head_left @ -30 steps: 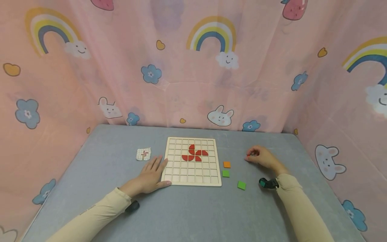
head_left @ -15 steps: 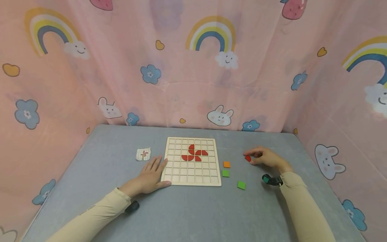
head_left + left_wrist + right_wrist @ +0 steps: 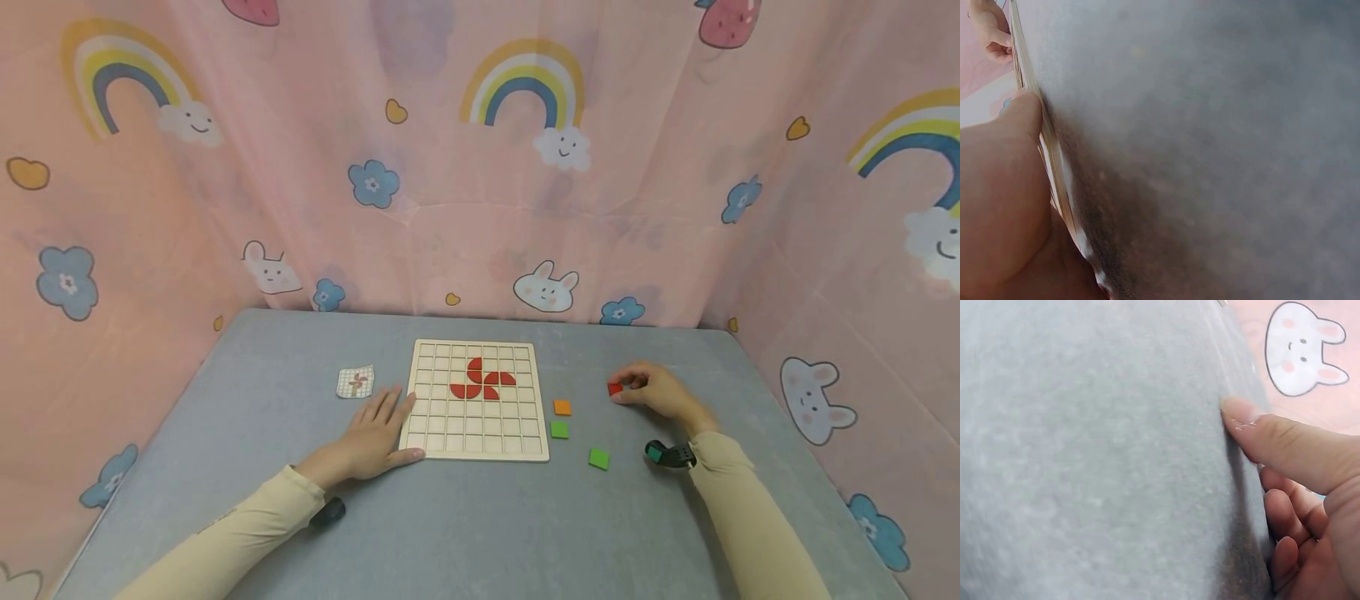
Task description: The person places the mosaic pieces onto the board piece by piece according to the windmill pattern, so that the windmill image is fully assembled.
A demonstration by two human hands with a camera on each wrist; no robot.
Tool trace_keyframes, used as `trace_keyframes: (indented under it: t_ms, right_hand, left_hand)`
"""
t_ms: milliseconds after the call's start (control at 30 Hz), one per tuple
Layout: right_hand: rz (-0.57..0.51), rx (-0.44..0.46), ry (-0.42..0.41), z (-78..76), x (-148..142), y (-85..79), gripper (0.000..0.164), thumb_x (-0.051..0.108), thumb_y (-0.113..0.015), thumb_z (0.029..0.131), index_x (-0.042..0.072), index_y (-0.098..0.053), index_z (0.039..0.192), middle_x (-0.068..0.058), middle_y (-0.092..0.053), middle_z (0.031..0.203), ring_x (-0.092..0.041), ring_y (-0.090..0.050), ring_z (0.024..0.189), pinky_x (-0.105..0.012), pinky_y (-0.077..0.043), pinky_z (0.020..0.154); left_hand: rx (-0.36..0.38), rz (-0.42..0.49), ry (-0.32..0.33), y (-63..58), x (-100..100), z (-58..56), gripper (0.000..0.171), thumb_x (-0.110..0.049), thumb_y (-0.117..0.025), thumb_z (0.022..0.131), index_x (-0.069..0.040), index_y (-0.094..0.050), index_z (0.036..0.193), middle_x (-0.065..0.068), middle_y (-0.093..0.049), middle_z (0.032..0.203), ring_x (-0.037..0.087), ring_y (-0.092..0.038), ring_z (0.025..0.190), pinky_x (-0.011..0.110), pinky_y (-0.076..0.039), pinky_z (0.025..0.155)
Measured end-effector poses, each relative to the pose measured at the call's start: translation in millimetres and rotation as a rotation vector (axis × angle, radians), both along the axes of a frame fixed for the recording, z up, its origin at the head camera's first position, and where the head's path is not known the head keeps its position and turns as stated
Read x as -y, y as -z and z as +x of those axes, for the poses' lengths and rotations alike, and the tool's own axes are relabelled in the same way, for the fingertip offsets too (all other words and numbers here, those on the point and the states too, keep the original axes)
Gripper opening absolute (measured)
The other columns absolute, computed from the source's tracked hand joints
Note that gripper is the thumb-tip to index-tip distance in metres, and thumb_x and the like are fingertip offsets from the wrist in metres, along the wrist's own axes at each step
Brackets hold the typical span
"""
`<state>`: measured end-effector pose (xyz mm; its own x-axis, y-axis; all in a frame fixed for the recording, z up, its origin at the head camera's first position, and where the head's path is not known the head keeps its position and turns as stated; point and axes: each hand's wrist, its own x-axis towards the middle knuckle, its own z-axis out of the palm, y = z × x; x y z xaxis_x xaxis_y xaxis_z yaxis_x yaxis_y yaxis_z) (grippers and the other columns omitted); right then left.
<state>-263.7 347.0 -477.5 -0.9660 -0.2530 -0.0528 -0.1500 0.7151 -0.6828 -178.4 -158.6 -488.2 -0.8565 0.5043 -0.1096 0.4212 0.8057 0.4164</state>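
Counting the far edge of the board (image 3: pixel 517 429) as 12, laying the left hand (image 3: pixel 372 435) around 8 o'clock. Spreading its fingers wide and straight, gripping nothing, touching the rim with finger and thumb, likely bracing against sliding. Pinching the red piece (image 3: pixel 615 389) with the right hand (image 3: pixel 662 393), well out from the rim at 3 o'clock. Holding thumb and fingertips narrowly on it, perhaps taking it by the edges for fine control; not showing it in the right wrist view, so being unable to tell lifted from resting on the table (image 3: pixel 480 529). Seeing a red pinwheel (image 3: pixel 477 377) filling cells just toward 12 from the board's centre, probably being kept square by the grid. Spotting a card (image 3: pixel 356 382) at 9 o'clock, lying apart from the board, showing a smaller pinwheel, presumably sitting there for easy glancing. Noting an orange tile (image 3: pixel 562 407) just off the rim at 3 o'clock, a green tile (image 3: pixel 559 430) beside it toward 4, and a second green tile (image 3: pixel 599 459) farther out at 4, probably lying there for being within the right hand's easy reach.
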Motion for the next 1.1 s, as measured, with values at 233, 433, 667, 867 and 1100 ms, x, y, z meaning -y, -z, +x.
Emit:
trace_keyframes:
  t_ms: [233, 433, 667, 867, 1100]
  right_hand:
    - [-0.004, -0.026, 0.04, 2.2, 2, 4.4, 0.032, 0.02, -0.087, 0.091, 0.002, -0.079, 0.116, -0.013, -0.065, 0.107, -0.023, -0.051, 0.093, -0.035, -0.042, 0.079]
    - [0.026, -0.064, 0.044, 3.6, 4, 6.1, 0.032, 0.023, -0.086, 0.092, 0.004, -0.08, 0.117, -0.012, -0.066, 0.109, -0.026, -0.054, 0.096, -0.037, -0.043, 0.082]
    - [0.01, -0.157, 0.033, 9.5, 21, 2.2, 0.03, 0.022, -0.089, 0.089, 0.004, -0.082, 0.113, -0.012, -0.065, 0.106, -0.027, -0.056, 0.1, -0.039, -0.044, 0.086]
    - [0.0, -0.207, 0.044, 12.0, 44, -0.6, 0.029, 0.023, -0.091, 0.086, 0.007, -0.084, 0.109, -0.009, -0.064, 0.101, -0.024, -0.053, 0.094, -0.034, -0.042, 0.078]
    - [-0.033, -0.204, 0.039, 14.7, 74, 2.2, 0.026, 0.021, -0.092, 0.085, 0.008, -0.085, 0.107, -0.009, -0.063, 0.104, -0.025, -0.052, 0.095, -0.034, -0.041, 0.079]
  left_hand:
    - [0.001, 0.008, 0.008, -0.9, 1, 0.9, 0.096, -0.055, -0.059, 0.105, 0.008, -0.018, 0.165, 0.038, -0.008, 0.17, 0.058, -0.004, 0.158, 0.072, -0.01, 0.124]
    - [-0.002, 0.009, -0.008, 4.6, 1, -1.4, 0.094, -0.049, -0.063, 0.105, 0.007, -0.018, 0.166, 0.037, -0.008, 0.171, 0.056, -0.004, 0.159, 0.071, -0.01, 0.124]
    - [-0.019, -0.002, 0.003, 9.1, 3, -3.5, 0.097, -0.054, -0.06, 0.105, 0.005, -0.015, 0.167, 0.035, -0.005, 0.172, 0.055, -0.002, 0.16, 0.07, -0.01, 0.125]
    - [-0.02, 0.008, -0.002, 10.8, 2, -4.1, 0.094, -0.048, -0.064, 0.105, 0.005, -0.017, 0.167, 0.035, -0.006, 0.172, 0.055, -0.003, 0.16, 0.071, -0.011, 0.125]
    - [-0.019, 0.002, -0.005, 10.0, 1, -3.4, 0.094, -0.046, -0.065, 0.105, 0.006, -0.017, 0.167, 0.036, -0.006, 0.172, 0.055, -0.003, 0.159, 0.071, -0.011, 0.125]
